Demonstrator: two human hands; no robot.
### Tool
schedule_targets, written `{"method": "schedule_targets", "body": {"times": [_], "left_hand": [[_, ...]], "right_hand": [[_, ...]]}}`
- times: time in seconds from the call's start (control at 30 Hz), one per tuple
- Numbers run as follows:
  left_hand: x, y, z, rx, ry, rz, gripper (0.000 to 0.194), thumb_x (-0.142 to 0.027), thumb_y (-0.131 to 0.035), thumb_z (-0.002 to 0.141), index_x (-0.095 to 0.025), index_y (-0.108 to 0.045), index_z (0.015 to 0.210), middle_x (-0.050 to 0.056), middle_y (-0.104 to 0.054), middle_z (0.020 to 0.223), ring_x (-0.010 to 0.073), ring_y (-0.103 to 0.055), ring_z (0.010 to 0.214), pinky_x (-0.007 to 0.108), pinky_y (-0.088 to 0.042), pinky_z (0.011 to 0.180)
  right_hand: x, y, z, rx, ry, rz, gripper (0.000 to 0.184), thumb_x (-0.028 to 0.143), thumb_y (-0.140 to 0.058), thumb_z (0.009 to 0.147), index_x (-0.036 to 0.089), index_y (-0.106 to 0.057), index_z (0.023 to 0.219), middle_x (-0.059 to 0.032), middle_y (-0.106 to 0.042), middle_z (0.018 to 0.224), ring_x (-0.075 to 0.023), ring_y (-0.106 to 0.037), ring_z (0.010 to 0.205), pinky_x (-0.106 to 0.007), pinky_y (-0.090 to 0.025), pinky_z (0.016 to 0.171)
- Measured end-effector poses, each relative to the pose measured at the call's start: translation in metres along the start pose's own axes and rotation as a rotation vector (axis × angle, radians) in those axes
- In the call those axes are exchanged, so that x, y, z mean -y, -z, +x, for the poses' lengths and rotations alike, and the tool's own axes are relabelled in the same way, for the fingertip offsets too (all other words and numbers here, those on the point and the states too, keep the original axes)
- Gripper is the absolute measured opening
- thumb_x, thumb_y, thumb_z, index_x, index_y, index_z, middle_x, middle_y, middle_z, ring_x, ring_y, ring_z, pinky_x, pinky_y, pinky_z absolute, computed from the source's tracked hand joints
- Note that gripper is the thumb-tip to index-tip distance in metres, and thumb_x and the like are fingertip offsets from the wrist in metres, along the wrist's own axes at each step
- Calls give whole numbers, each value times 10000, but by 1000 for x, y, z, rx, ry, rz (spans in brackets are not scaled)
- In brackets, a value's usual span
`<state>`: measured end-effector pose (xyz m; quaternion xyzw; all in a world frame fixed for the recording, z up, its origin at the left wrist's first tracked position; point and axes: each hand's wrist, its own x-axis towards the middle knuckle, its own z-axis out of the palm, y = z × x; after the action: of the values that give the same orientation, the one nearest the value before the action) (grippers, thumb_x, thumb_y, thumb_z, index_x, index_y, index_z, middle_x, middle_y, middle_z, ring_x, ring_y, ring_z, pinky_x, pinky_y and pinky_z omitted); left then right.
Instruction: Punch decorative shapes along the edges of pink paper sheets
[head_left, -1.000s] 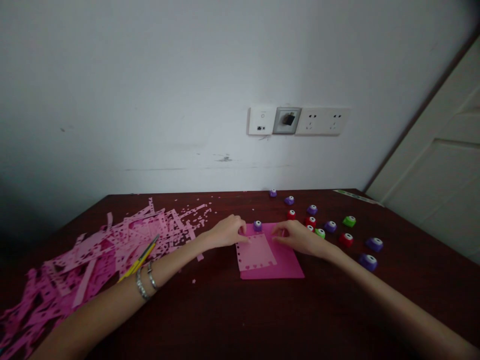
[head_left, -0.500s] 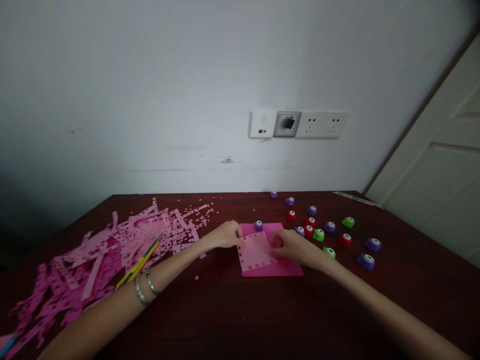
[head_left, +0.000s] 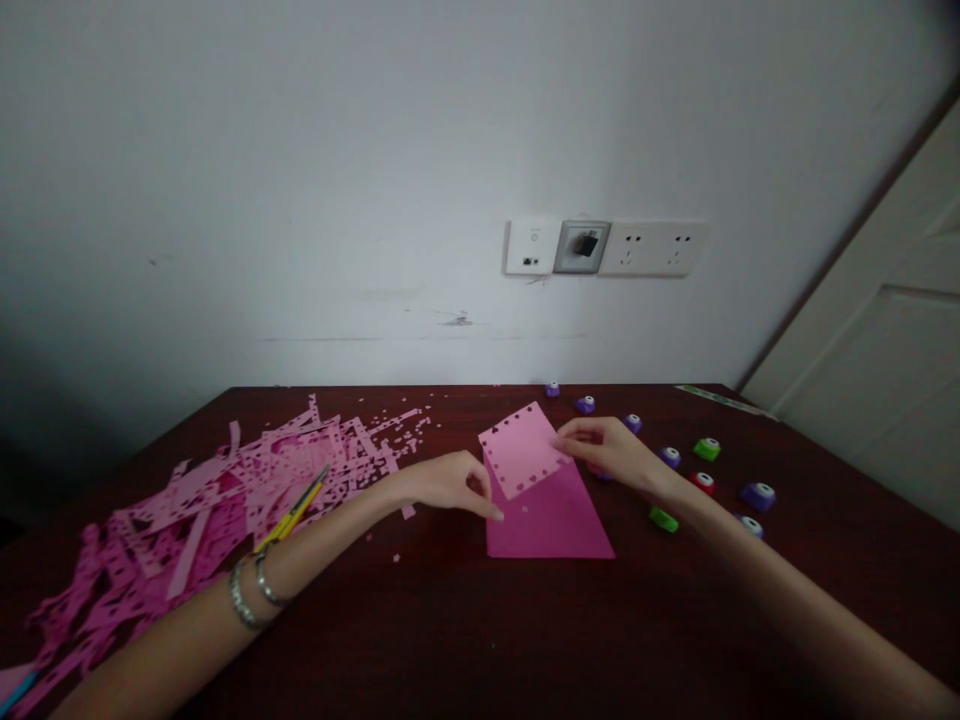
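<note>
My right hand (head_left: 607,447) pinches the right edge of a light pink square of paper (head_left: 523,450), which has small cut-outs along its borders, some heart-shaped. That paper is tilted over the upper part of a darker pink sheet (head_left: 551,525) lying on the table. My left hand (head_left: 454,482) is at the left edge of the darker sheet, thumb and forefinger curved with a small gap and nothing visible in them. A tiny pale paper bit (head_left: 525,509) lies on the sheet just right of the left fingertips.
Craft punches, purple (head_left: 758,495), green (head_left: 706,449) and red (head_left: 703,482), are scattered at the right, some behind my right hand. Punched pink paper strips (head_left: 217,510) heap at the left, with yellow pencil-like sticks (head_left: 289,518) on them. A wall with sockets (head_left: 652,249) stands behind.
My right hand has raised the light pink paper and moved it up and rightward. My left hand has let go of its left edge and sits lower. The purple punch by the sheet's top is now hidden.
</note>
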<state>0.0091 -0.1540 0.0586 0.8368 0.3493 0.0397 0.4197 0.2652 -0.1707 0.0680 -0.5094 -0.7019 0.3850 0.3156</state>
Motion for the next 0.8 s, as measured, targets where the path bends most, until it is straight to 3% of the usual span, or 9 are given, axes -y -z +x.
{"method": "schedule_targets", "body": {"times": [0.07,0.1,0.23,0.37,0.5,0.67,0.8], "left_hand": [[-6,17,-5,134,44,70,312,-453,-674,587,-177,-678,731,6,-619,637,100,-478,570,225,-322,535],[-8,26,-6,137,51,85,312,-451,-676,583,-183,-684,742,7,-628,644,101,-487,579,224,-322,539],[-12,49,6,-88,-18,13,326,-466,-590,678,-179,-691,794,26,-642,710,95,-491,609,227,-328,563],[-6,43,34,-21,-31,-39,308,-449,-609,661,-172,-693,763,13,-590,594,77,-415,499,236,-284,484],[6,32,59,48,55,-51,290,-449,-637,624,-164,-674,663,-36,-443,433,61,-331,421,229,-219,427],[17,28,73,70,113,-61,289,-445,-642,614,-157,-662,638,-40,-437,441,52,-325,411,216,-209,410],[21,21,75,38,72,-54,254,-409,-614,648,-162,-670,668,-26,-504,503,57,-370,443,214,-255,436]], "right_hand": [[7,7,2,56,-1,4,265,402,-560,741,154,-648,769,-63,-629,728,-129,-525,610,-240,-397,511],[9,9,3,104,4,-1,259,398,-565,738,158,-658,769,-64,-635,733,-136,-532,627,-243,-405,529],[6,14,14,296,39,-47,219,352,-578,728,159,-682,744,-46,-641,703,-134,-533,632,-240,-410,565],[-4,10,28,359,69,-156,214,307,-562,733,135,-688,747,-31,-632,656,-119,-512,584,-235,-389,542],[-16,6,37,397,87,-193,216,286,-554,728,121,-691,748,-32,-636,665,-122,-519,592,-236,-391,556],[-30,0,40,443,52,-212,221,268,-540,724,107,-691,738,-19,-613,622,-108,-489,548,-223,-365,514],[-35,-2,40,423,31,-229,214,257,-544,708,103,-693,700,-12,-601,589,-99,-471,521,-215,-346,489]]}}
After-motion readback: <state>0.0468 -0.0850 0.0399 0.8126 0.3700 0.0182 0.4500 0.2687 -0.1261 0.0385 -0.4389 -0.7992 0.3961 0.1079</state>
